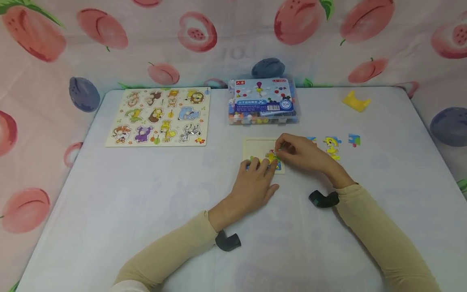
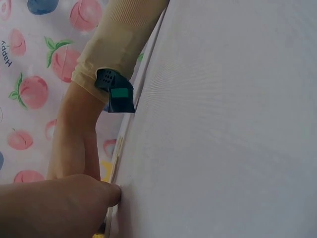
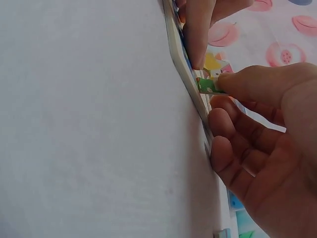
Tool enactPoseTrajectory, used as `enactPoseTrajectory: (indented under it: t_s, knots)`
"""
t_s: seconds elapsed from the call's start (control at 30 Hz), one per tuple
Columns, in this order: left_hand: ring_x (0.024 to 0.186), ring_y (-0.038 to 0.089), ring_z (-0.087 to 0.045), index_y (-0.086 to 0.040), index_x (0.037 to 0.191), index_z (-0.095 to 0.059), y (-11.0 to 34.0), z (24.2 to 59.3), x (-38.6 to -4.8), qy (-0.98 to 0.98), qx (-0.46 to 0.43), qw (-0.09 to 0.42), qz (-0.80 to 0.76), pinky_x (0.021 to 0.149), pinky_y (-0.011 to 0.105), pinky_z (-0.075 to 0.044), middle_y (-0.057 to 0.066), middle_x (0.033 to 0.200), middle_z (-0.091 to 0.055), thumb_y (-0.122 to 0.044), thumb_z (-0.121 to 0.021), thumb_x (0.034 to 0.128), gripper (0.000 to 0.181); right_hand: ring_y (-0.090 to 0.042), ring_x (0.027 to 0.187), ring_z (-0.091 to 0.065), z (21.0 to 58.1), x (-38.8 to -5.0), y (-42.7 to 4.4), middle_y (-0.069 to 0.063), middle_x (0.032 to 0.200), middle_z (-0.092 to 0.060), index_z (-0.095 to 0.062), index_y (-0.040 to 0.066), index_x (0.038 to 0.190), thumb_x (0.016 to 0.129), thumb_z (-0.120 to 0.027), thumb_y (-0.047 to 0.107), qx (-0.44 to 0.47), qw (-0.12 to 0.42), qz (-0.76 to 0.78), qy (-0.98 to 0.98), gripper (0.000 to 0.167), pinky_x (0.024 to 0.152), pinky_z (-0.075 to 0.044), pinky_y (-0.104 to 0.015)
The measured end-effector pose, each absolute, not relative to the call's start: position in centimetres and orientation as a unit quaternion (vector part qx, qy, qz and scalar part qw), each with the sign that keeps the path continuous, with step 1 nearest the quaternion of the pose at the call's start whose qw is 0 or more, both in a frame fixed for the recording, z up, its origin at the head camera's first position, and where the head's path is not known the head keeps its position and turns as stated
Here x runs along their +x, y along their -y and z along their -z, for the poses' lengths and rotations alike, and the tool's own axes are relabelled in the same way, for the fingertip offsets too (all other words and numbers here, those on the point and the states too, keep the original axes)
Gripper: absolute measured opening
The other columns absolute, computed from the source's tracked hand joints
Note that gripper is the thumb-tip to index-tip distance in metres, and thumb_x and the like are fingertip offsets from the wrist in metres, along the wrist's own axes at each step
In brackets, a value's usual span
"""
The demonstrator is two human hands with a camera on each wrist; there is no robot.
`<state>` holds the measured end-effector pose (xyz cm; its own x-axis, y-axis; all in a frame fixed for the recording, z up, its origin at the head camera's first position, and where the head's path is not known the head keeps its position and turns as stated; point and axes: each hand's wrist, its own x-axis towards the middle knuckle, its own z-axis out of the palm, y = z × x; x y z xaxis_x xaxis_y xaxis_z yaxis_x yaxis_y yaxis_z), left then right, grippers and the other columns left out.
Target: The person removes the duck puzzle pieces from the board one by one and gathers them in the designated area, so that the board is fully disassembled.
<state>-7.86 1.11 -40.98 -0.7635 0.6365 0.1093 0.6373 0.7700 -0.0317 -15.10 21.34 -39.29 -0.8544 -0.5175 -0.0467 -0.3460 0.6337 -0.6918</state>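
- Although coloured jigsaw pieces [image 1: 279, 166] line the lower part of the small, square, pale wooden tray [image 1: 257, 148], its upper left lies bare; assembly appears only partly done.
- Left hand [image 1: 251, 188]: fingertips rest on the seated pieces, grip clasping nothing visible, hiding part of the tray.
- Right hand [image 1: 305, 156]: grip pinched on a flat, green-edged piece [image 3: 208, 86] over the tray's right side.
- Farther right on the white-covered bench [image 1: 146, 202]: loose yellow-and-blue jigsaw pieces [image 1: 332, 142], seemingly left to fit.
- Behind, left to right: cream animal-puzzle board [image 1: 122, 115], clear plastic case [image 1: 260, 120], yellow notched block [image 1: 356, 103]; none obstructs the tray.
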Motion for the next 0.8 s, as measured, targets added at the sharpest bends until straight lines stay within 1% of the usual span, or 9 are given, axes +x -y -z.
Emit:
enactPoseTrajectory:
  t_s: [0.1,0.17,0.37,0.47,0.8]
  knots:
    - [0.110,0.021,-0.045,-0.017,0.142,-0.042,-1.08,40.96,-7.84,0.939,-0.339,0.057,0.003,0.092,0.042,-0.038,0.001,0.124,-0.050,-0.053,-0.043,0.0943,0.060,-0.015,0.088,-0.055,39.45,-15.17,-21.26,-0.001,0.095,-0.062,-0.058,0.013,0.100,0.091,-0.063,0.019,-0.231,0.126,0.367,-0.892,0.011,0.081,-0.046,-0.036]
    - [0.110,0.021,-0.045,-0.017,0.142,-0.042,-1.08,40.97,-7.84,0.939,-0.339,0.058,0.003,0.092,0.042,-0.038,0.000,0.124,-0.051,-0.053,-0.043,0.0942,0.060,-0.015,0.088,-0.055,39.49,-15.21,-21.26,-0.002,0.095,-0.062,-0.059,0.013,0.100,0.091,-0.063,0.020,-0.226,0.130,0.372,-0.891,0.012,0.082,-0.047,-0.036]
    - [0.110,0.021,-0.045,-0.017,0.143,-0.042,-1.08,40.84,-7.85,0.939,-0.340,0.058,0.003,0.092,0.042,-0.038,0.001,0.126,-0.050,-0.053,-0.043,0.0942,0.061,-0.014,0.093,-0.058,39.27,-15.14,-21.17,-0.002,0.100,-0.064,-0.060,0.012,0.101,0.091,-0.063,0.023,-0.218,0.135,0.385,-0.887,0.015,0.083,-0.048,-0.030]
    - [0.111,0.021,-0.045,-0.017,0.143,-0.042,-1.11,40.85,-7.86,0.939,-0.339,0.058,0.001,0.092,0.042,-0.038,0.001,0.127,-0.050,-0.054,-0.043,0.0942,0.061,-0.014,0.092,-0.058,39.31,-15.15,-21.15,-0.002,0.100,-0.064,-0.060,0.012,0.101,0.091,-0.063,0.023,-0.216,0.137,0.390,-0.884,0.015,0.081,-0.048,-0.027]
    - [0.110,0.022,-0.045,-0.017,0.142,-0.043,-1.10,40.97,-7.82,0.939,-0.339,0.059,-0.003,0.092,0.042,-0.038,0.001,0.126,-0.050,-0.054,-0.042,0.0944,0.060,-0.015,0.088,-0.058,39.72,-15.34,-21.27,-0.001,0.098,-0.062,-0.060,0.013,0.098,0.090,-0.065,0.018,-0.193,0.150,0.430,-0.869,0.011,0.079,-0.047,-0.025]
